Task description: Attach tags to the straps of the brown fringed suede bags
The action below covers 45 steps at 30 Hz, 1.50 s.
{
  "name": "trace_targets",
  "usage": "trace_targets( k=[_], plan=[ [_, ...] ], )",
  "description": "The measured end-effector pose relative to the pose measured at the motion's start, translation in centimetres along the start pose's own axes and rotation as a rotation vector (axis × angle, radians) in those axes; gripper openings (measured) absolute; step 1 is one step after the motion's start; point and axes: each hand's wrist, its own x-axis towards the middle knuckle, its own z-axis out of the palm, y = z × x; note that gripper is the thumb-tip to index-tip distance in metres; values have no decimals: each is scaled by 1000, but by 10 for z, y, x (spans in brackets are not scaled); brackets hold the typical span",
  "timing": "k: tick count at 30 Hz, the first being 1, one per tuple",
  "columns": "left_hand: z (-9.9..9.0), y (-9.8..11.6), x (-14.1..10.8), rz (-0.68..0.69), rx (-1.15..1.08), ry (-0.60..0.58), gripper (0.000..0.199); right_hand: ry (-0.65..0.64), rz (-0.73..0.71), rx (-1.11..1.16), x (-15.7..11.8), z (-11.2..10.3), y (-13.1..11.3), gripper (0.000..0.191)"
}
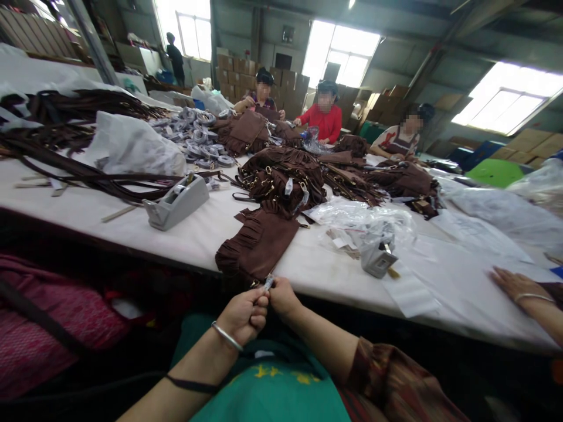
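A dark brown fringed bag (275,237) lies flat at the table's near edge, its fringe towards the left. At its near corner is a small piece wrapped in clear plastic (268,282), beside gold-coloured metal. My left hand (246,313) is closed, with thumb and forefinger pinching this wrapped piece. My right hand (285,298) is closed against the other side of it, its fingertips partly hidden. Just beyond the bag rises a pile of similar brown bags (281,176) with gold clasps.
A grey tape dispenser (178,202) stands left; another tape dispenser (379,261) is at right among clear plastic bags (352,217). Brown straps (88,170) and wrapped coils (206,140) cover the left. Another person's hand (516,284) rests at right. Several people work across the table.
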Motion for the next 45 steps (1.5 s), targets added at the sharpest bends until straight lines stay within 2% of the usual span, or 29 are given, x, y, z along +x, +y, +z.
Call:
trace_targets(
  k=[3, 6, 9, 11, 13, 15, 17, 20, 23, 26, 29, 32, 34, 36, 39, 43, 45],
  plan=[
    [-3, -10, 2, 324, 367, 153, 22, -40, 61, -25, -2, -6, 1, 10],
    [-14, -18, 5, 726, 904, 319, 31, -121, 93, -287, -3, -28, -5, 15],
    [-26, -24, 7, 1024, 1324, 387, 30, -55, -135, -525, -6, -51, -24, 20],
    [-32, -28, 9, 1127, 1514, 420, 31, -64, -332, -598, -7, -59, -42, 22],
    [-35, -30, 10, 1172, 1641, 450, 32, -162, -476, -651, -8, -60, -59, 23],
    [-35, -30, 9, 1178, 1679, 461, 31, -240, -549, -716, -7, -57, -72, 21],
    [-33, -28, 7, 1134, 1587, 464, 29, -216, -538, -774, -6, -53, -79, 19],
    [-27, -23, 4, 923, 1265, 440, 30, -95, -408, -748, -10, -48, -74, 18],
    [-23, -20, 2, 741, 1047, 414, 34, -65, -162, -599, -19, -43, -53, 16],
    [-20, -22, 3, 766, 1081, 424, 33, -41, 131, -327, -29, -36, -30, 16],
    [-20, -26, 3, 895, 1237, 435, 28, -2, 281, -46, -36, -27, -20, 20],
    [-19, -29, 3, 989, 1354, 466, 25, 11, 315, 122, -37, -19, -22, 27],
    [-19, -30, 3, 993, 1353, 464, 24, -8, 350, 258, -34, -15, -24, 30],
    [-18, -32, 3, 931, 1277, 425, 28, -80, 415, 445, -30, -13, -22, 30],
    [-19, -35, 2, 759, 1080, 338, 36, -214, 510, 673, -25, -13, -14, 27],
    [-23, -31, 1, 678, 877, 222, 33, -269, 451, 789, -22, -15, -1, 27],
    [-24, -27, 1, 624, 682, 200, 34, -284, 409, 796, -22, -15, 2, 29]
  ],
)
